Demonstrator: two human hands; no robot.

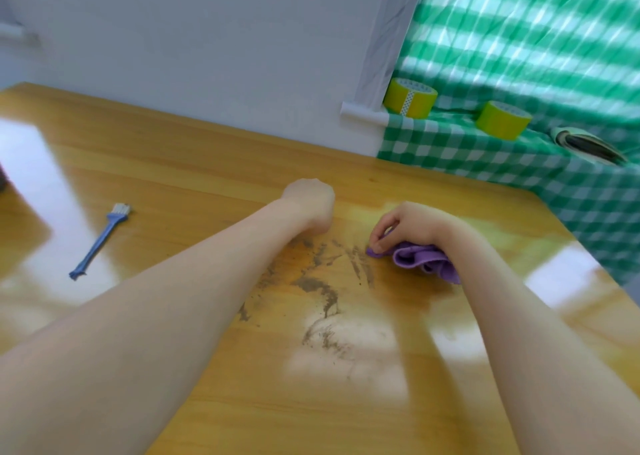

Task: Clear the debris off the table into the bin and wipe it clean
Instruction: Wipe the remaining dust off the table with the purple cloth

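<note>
Here, brush (100,241) diagonal, bristles far-right; purple cloth (426,260) in right hand (408,226).

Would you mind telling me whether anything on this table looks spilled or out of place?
Yes: dark gritty dirt is smeared in streaks across the middle of the wooden table. The right hand holds a bunched purple cloth at the smear's right edge; the blue brush lies apart, left.
</note>
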